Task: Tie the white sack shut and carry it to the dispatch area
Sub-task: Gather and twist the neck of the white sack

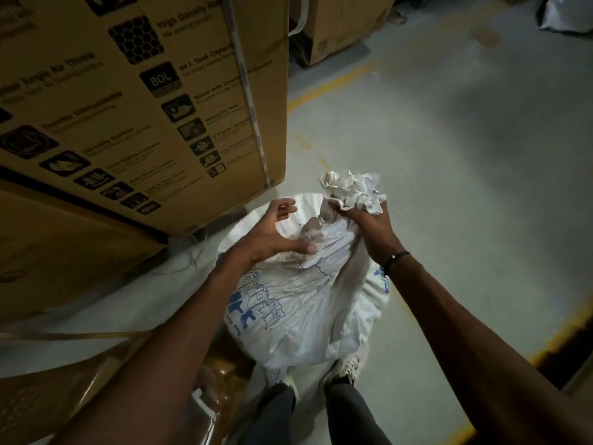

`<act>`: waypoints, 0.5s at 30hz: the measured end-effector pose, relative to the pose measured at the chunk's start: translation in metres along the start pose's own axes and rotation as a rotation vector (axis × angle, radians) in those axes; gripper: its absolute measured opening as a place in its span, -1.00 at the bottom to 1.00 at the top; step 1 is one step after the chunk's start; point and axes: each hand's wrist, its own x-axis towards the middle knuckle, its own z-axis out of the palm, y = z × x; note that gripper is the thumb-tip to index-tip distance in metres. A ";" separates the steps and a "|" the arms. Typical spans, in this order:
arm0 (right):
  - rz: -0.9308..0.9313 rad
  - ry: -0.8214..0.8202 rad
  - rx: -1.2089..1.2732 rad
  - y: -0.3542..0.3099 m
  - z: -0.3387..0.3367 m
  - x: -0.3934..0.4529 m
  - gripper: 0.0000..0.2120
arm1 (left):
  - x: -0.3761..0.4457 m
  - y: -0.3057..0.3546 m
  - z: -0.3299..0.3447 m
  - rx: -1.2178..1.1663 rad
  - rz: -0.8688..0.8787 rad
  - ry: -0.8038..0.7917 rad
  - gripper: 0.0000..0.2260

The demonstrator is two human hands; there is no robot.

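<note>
A full white sack (pixel 305 303) with blue print stands on the floor just in front of my feet. Its mouth is gathered into a crumpled bunch (pixel 351 191) that sticks up above my right hand (pixel 369 226), which grips the neck of the sack tightly. My left hand (pixel 276 236) hovers over the sack's left shoulder with fingers spread and curved; its thumb reaches toward the neck and holds nothing. No cord or tie is visible on the neck.
A tall printed cardboard box (pixel 144 101) stands close on the left, with more cartons (pixel 340 24) behind it. A brown plastic chair (pixel 221 364) is at my lower left. Grey concrete floor (pixel 465 155) with yellow lines stretches to the right. Another white sack (pixel 568 14) lies far right.
</note>
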 end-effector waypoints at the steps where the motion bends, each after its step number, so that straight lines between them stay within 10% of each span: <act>1: 0.013 -0.070 -0.029 0.003 -0.002 0.007 -0.72 | 0.002 -0.009 0.006 0.077 -0.010 0.004 0.13; 4: 0.093 -0.282 -0.109 0.010 -0.001 0.027 -0.60 | 0.020 -0.014 0.028 0.103 -0.003 -0.009 0.15; 8: 0.102 -0.524 -0.240 0.009 0.008 0.060 -0.51 | 0.047 -0.015 0.055 -0.001 0.075 0.037 -0.30; 15: 0.067 -0.702 -0.450 0.019 0.019 0.101 -0.55 | 0.072 -0.045 0.087 -0.330 0.026 0.562 -0.40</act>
